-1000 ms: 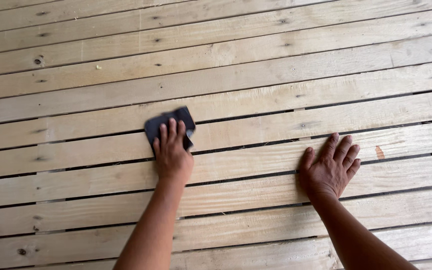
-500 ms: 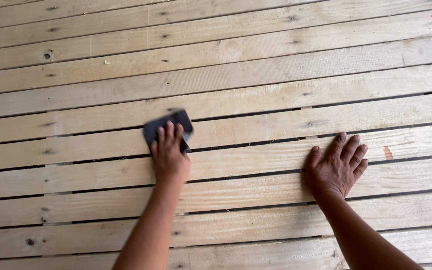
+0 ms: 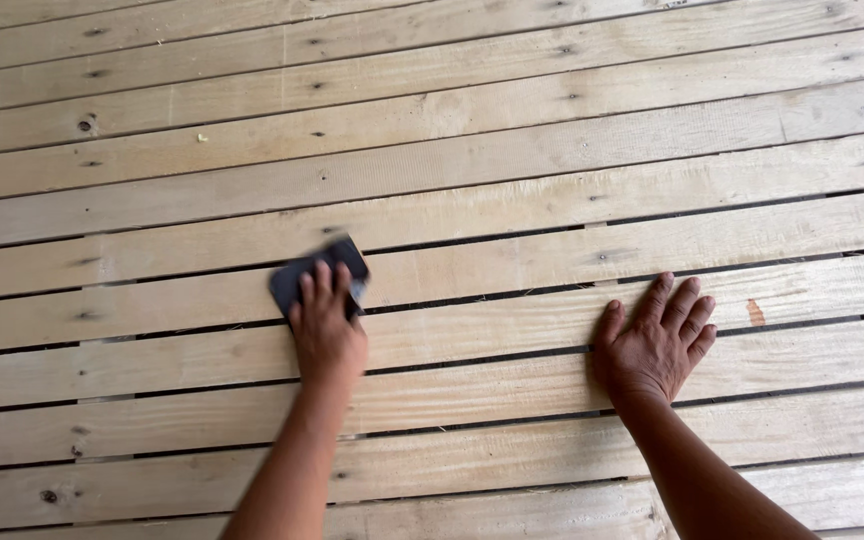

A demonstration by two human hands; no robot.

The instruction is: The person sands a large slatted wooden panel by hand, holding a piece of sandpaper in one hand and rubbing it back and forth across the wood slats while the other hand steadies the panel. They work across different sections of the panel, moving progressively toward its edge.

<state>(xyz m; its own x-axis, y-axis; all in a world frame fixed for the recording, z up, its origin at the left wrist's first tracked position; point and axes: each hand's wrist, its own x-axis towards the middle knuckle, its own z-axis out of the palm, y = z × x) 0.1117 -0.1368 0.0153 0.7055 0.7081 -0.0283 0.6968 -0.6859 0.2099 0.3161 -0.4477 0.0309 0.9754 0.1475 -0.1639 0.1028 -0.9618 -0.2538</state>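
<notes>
My left hand (image 3: 327,325) presses a small dark sheet of sandpaper (image 3: 300,272) flat against a pale wooden plank (image 3: 512,265); its fingers lie on top of the sheet and cover its lower half. My right hand (image 3: 655,345) rests flat on a plank further right, fingers spread, holding nothing. Both forearms reach in from the bottom edge.
Long pale wooden slats (image 3: 452,150) with knots and narrow dark gaps fill the whole view, running left to right. A small reddish mark (image 3: 755,312) sits on a plank just right of my right hand.
My left hand with the sandpaper has slid slightly along the plank and looks a bit blurred. My right hand stays flat in about the same spot.
</notes>
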